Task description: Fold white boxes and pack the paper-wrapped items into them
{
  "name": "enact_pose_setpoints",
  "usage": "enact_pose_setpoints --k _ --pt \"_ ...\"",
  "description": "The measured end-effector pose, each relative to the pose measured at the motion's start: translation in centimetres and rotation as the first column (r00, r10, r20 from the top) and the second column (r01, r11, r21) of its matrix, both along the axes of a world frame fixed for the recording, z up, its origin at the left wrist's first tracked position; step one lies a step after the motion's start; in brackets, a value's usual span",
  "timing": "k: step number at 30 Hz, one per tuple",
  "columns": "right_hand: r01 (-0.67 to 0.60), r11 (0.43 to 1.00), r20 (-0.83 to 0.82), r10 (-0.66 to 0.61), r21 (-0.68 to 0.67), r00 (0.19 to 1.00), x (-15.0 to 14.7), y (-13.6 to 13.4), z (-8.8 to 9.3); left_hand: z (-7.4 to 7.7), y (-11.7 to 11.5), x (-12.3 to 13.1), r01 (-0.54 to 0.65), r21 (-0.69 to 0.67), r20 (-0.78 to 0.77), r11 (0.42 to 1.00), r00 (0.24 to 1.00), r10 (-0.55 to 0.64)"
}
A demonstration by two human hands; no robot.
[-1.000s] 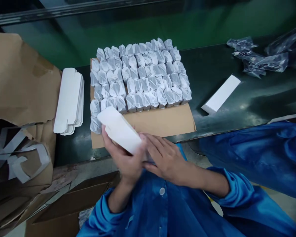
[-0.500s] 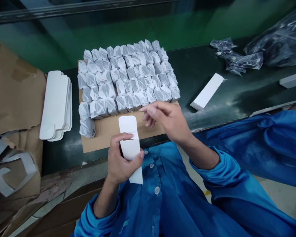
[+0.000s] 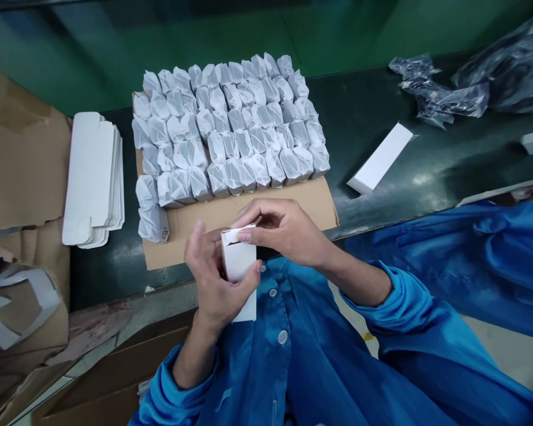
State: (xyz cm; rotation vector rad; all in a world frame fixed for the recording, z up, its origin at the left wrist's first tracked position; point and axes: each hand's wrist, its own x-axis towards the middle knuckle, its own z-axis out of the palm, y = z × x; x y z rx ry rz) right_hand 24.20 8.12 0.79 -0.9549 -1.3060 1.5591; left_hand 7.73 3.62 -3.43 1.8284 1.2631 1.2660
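The left hand [image 3: 213, 278] is gripping a white paperboard box [image 3: 238, 263], fingers closed around its body; the right hand [image 3: 284, 228] is pinching the box's top flap [image 3: 233, 235] between fingertips and thumb. The box is being held upright over a cardboard sheet [image 3: 320, 204] carrying rows of paper-wrapped items [image 3: 226, 127]. A stack of flat white box blanks [image 3: 93, 180] is lying left of the sheet on the dark counter [image 3: 426, 160]; a closed white box [image 3: 381, 158] is lying to its right.

Nothing legible, tiny mark [image 3: 163, 234], perhaps printed, on wrapper [image 3: 152, 223]
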Motion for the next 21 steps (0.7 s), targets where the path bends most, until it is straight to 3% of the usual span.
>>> enact_pose_setpoints --k 3,6,10,12,14,16,18,21 --pt "-0.015 0.995 0.031 0.012 0.094 0.999 -0.1 -0.5 0.0 0.2 0.0 -0.3 0.022 -0.02 -0.107 1.0 0.994 -0.024" --pt "0.001 0.959 0.119 -0.036 0.285 0.992 -0.4 -1.5 -0.6 0.3 0.1 -0.9 0.066 0.0 -0.204 0.998 0.977 -0.065" --pt "0.085 0.808 0.179 -0.23 0.583 0.957 -1.1 -2.8 -2.1 0.4 0.0 -1.3 0.089 -0.001 -0.244 0.996 0.966 -0.087" --pt "0.125 0.745 0.187 -0.321 0.655 0.929 -1.3 -3.2 -2.6 0.3 -0.1 -1.1 0.103 -0.002 -0.244 0.995 0.965 -0.101" --pt "0.089 0.724 0.244 -0.343 0.684 0.907 -1.3 -3.5 -2.7 0.3 -0.3 -0.6 0.113 0.014 -0.225 0.994 0.968 -0.107" --pt "0.032 0.76 0.299 -0.294 0.649 0.908 -1.1 -3.8 -2.4 0.4 -0.4 0.0 0.063 0.041 -0.157 0.997 0.986 -0.056" --pt "0.044 0.845 0.295 -0.235 0.532 0.926 -0.9 -4.2 -2.0 0.6 -0.2 0.4 -0.102 0.021 0.007 0.995 0.995 0.101" --pt "-0.041 0.967 0.365 -0.056 0.251 0.929 -0.6 -4.8 -1.6 0.7 0.3 -0.2 -0.363 -0.09 0.258 0.927 0.891 0.374"
